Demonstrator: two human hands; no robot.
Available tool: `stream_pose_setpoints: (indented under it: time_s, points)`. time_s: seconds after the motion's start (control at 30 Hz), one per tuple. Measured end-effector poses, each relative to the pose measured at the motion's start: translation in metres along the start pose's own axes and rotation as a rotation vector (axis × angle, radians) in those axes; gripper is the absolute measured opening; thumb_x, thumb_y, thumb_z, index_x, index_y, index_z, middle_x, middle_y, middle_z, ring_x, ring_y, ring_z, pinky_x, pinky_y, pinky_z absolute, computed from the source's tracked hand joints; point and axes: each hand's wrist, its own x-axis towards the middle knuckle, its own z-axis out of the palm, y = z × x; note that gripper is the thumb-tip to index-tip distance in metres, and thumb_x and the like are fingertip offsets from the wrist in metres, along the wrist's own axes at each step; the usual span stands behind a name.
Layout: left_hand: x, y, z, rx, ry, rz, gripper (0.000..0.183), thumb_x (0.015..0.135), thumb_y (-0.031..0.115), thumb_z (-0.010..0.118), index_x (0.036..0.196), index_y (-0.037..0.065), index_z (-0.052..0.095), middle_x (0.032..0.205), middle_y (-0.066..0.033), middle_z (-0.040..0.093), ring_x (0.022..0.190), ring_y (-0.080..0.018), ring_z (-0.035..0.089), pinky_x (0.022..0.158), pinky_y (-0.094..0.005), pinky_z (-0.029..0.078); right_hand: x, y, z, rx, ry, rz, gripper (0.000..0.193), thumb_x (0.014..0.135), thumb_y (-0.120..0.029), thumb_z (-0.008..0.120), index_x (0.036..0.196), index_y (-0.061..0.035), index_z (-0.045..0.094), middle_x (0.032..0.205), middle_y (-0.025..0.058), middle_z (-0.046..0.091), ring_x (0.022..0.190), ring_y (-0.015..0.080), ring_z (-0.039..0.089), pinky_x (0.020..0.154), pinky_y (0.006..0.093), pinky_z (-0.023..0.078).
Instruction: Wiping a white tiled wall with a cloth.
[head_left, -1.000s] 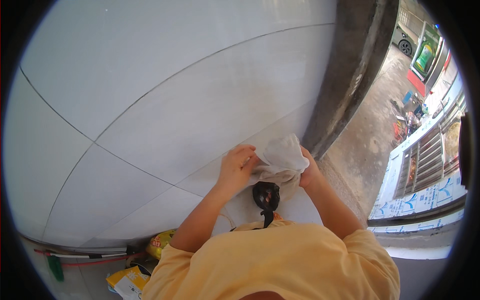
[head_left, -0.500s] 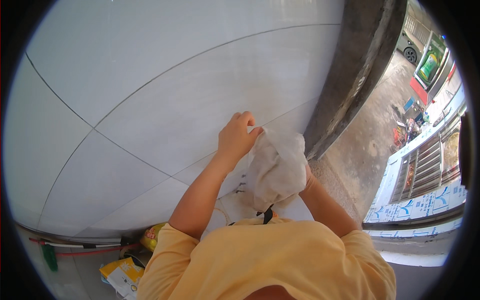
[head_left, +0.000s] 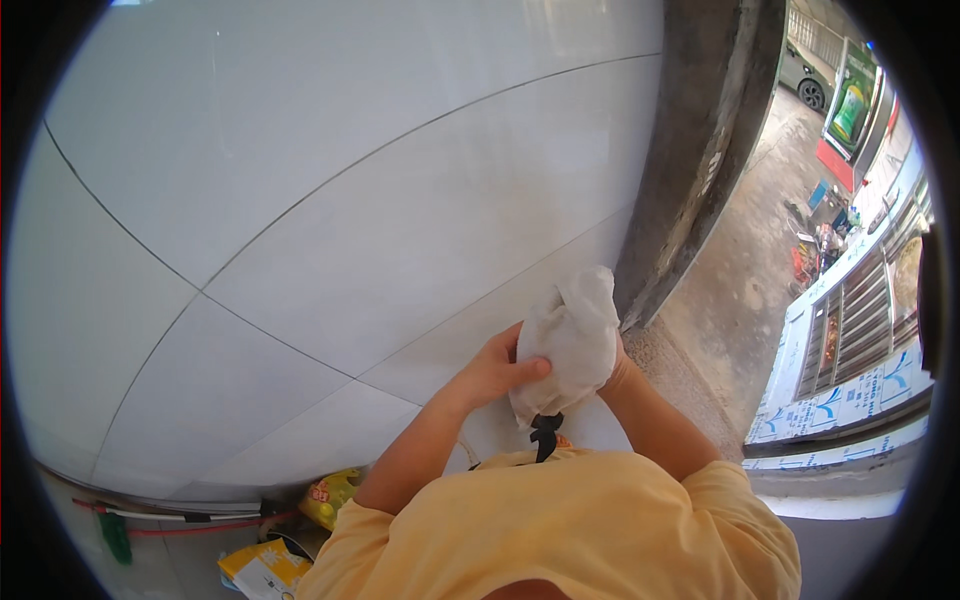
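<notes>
A crumpled off-white cloth (head_left: 570, 340) is bunched up in front of my chest, close to the tiled wall. My left hand (head_left: 505, 370) grips its left side, thumb lying across the front and fingers out of sight behind. On the other side, my right hand (head_left: 620, 365) holds the cloth's right edge; most of its fingers are hidden by the cloth. Just below the cloth, near my shirt, a black strap or knotted band (head_left: 546, 437) shows.
Large glossy pale tiles cover the wall (head_left: 400, 220) ahead. A dark door frame (head_left: 690, 150) rises on the right, with a concrete yard (head_left: 725, 300) beyond. At the lower left lie a yellow bag (head_left: 330, 497), a yellow-and-white packet (head_left: 265, 570) and long poles (head_left: 190, 518).
My left hand has come down from the cloth's upper corner to its left side, its thumb now across the front. The cloth is more gathered and narrower than before.
</notes>
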Motion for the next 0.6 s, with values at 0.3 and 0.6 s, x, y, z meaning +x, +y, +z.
stream_pose_setpoints:
  time_s: [0.3,0.6]
  points:
    - [0.005,-0.002,0.002,-0.041,0.395,0.191,0.044,0.074,0.014,0.075,0.112,0.000,0.057,0.100,-0.0071,0.064,0.088,-0.0166,0.061,0.079,-0.0308,0.050,0.004,-0.056,0.003,-0.880,0.288,0.359,0.040,0.090,-0.027,0.054,0.122,-0.0031,0.052,0.102,0.0096,0.062,0.095,0.0181,0.059,0.084,0.0320,0.047]
    - [0.006,0.028,0.002,0.525,0.445,0.336,0.035,0.069,0.004,0.071,0.100,0.001,0.057,0.092,-0.0071,0.063,0.083,-0.0120,0.059,0.075,-0.0281,0.048,-0.012,-0.049,0.008,-1.138,0.314,0.020,0.029,0.080,-0.014,0.064,0.108,-0.0045,0.062,0.096,0.0074,0.065,0.086,0.0165,0.062,0.072,0.0288,0.048]
